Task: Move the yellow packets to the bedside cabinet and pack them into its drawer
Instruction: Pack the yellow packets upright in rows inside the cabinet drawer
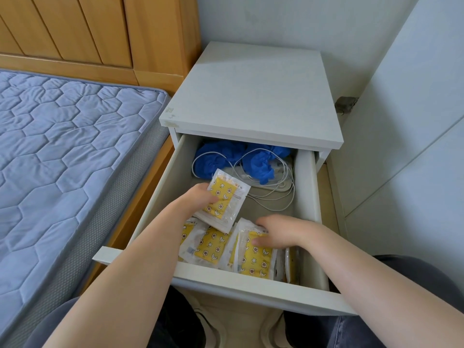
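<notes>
A: Right, the left grip first. What has it got?

B: One yellow packet, pinched at its left edge with the thumb on the printed face. The packet is tilted and raised over the middle of the open drawer, clear of the packets lying below it.

A: And the right grip?

B: Down in the drawer's front right part. Its thumb lies on the yellow face of a leaning packet and its fingers curl over that packet's upper edge, so it is grasping it.

A: Other packets?

B: A flat packet lies at the front of the drawer, between the two forearms, with another partly hidden to its left. More stand on edge at the far right, against the drawer wall. I cannot count them.

A: What is at the back of the drawer?

B: Crumpled blue fabric, with a loose white cable coiled over and in front of it.

A: Surroundings?

B: The drawer is pulled out of a white bedside cabinet. The cabinet stands in a corner, just beside a bed with a blue quilted mattress and a wooden headboard.
</notes>
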